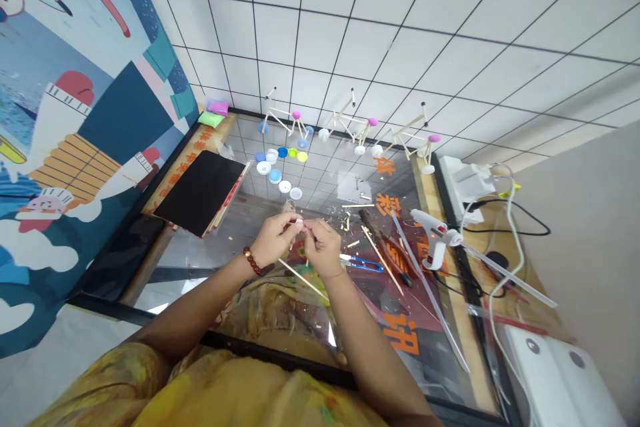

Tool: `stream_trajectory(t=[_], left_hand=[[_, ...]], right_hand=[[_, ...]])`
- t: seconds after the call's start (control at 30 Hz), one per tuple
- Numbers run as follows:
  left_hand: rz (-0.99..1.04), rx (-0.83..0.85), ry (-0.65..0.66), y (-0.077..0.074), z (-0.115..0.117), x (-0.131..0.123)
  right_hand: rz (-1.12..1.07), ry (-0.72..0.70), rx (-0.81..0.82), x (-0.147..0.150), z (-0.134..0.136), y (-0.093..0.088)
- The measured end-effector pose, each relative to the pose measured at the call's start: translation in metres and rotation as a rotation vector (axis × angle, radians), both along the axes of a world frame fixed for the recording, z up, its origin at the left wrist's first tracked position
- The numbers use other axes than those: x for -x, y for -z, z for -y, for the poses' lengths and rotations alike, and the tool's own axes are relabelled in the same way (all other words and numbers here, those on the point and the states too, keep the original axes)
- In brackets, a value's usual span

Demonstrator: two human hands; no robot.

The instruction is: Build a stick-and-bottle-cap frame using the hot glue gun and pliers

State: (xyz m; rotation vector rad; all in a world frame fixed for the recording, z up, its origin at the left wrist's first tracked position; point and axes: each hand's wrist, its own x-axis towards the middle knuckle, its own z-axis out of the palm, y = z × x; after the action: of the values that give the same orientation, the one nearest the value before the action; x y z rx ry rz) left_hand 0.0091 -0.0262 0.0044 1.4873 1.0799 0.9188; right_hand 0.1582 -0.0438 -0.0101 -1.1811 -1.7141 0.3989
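My left hand (273, 238), with a beaded bracelet on its wrist, and my right hand (324, 248) meet over the glass-topped table. Their fingertips pinch a small whitish piece (299, 222) between them, too small to name. Beneath the hands a thin wooden stick (303, 279) lies on the glass. Just right of my right hand is a blue utility knife (363, 263). Beyond it are pliers (395, 260) with dark-tipped handles and another wooden stick (383, 260). Several bottle caps (275, 176) in blue, white and yellow lie ahead of my hands.
Three stick models (345, 121) with cap wheels and pink balls stand along the tiled wall. A white glue gun (435, 238) and a long glue stick (430, 293) lie right, near cables and a power strip (463, 183). At left sits a black-covered stack (200, 190).
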Motion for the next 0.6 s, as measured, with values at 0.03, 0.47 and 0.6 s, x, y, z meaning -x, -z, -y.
stream_trajectory(t=[0.03, 0.47, 0.6], left_hand=[[-0.012, -0.014, 0.009, -0.002, 0.000, 0.000], [-0.195, -0.408, 0.056, -0.008, -0.001, 0.009], [-0.226, -0.266, -0.005, -0.010, 0.002, 0.006]], right_hand=[[0.010, 0.008, -0.024, 0.000, 0.000, 0.001], [0.006, -0.076, 0.036, -0.001, -0.001, -0.002], [0.054, -0.024, -0.009, 0.002, 0.003, -0.002]])
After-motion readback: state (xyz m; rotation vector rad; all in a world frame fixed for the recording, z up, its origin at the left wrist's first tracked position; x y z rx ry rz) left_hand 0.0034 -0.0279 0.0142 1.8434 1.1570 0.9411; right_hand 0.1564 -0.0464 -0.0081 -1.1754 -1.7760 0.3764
